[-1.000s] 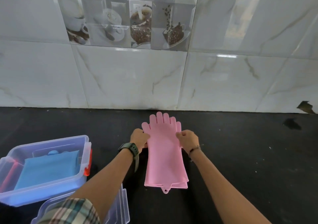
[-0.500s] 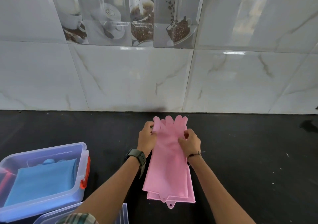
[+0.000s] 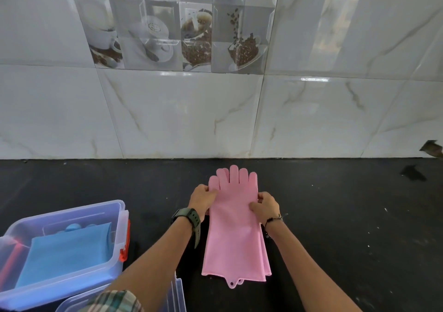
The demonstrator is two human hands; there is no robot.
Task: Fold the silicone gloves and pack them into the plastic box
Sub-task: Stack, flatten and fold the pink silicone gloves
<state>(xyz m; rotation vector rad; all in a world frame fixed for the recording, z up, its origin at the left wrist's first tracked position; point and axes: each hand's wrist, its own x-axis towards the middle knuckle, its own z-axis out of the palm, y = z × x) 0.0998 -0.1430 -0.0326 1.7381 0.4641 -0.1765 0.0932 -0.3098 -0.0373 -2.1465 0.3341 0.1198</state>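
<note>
Currently: left hand (image 3: 202, 197) and right hand (image 3: 266, 207) pinch opposite edges of pink gloves (image 3: 236, 230), stacked flat on black counter (image 3: 335, 215). Plastic box (image 3: 72, 218), open, well left, holds blue gloves (image 3: 64, 254). Risk: layers sliding askew during folding; springy silicone may unfold.

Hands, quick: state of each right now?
Left hand: closed on the pink gloves, left edge.
Right hand: closed on the pink gloves, right edge.
</note>
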